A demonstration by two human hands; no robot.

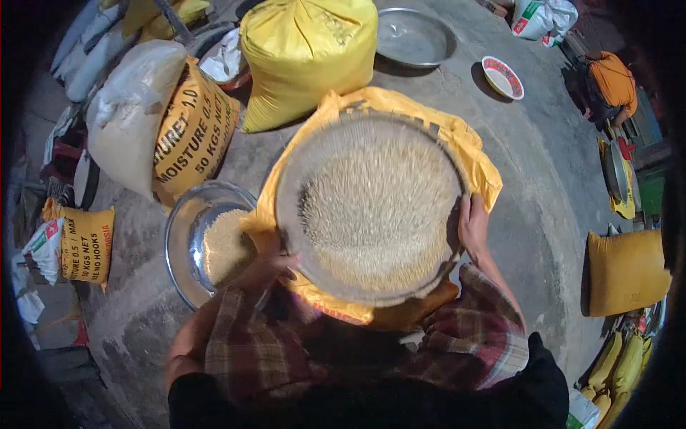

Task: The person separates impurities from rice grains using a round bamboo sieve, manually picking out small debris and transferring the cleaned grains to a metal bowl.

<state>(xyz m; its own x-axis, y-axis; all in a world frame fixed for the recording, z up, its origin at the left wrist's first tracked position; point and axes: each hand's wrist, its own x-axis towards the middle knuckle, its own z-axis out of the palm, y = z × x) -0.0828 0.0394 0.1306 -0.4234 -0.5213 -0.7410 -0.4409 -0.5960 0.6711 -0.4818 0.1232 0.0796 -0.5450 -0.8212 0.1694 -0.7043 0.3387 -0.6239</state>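
"Grey-rimmed, the round tray (289, 187) carries a spread of pale grain (386, 193). Where is it?"

"Mid-scene, over the person's lap, with a yellow sheet (463, 136) showing past its far edge and on both sides."

"Which way does it point?"

"Its upper face looks up at the viewer. It is nearly circular, about as broad left to right as near to far, so neither direction makes a long axis. The blurred grain streaks run near to far."

"And the fingers?"

"The left hand (275, 263) has the near left rim, thumb on top; its other fingers are mostly hidden, so I cannot tell how far they curl. The right hand (473, 225) grips the right rim, fingers bent at the edge."

"What stands around it?"

"Just left, a metal basin (187, 247) holding yellowish grain (225, 247) sits on the floor (532, 214). Far side, a bulging yellow sack (307, 68); far right, a patterned bowl (504, 77)."
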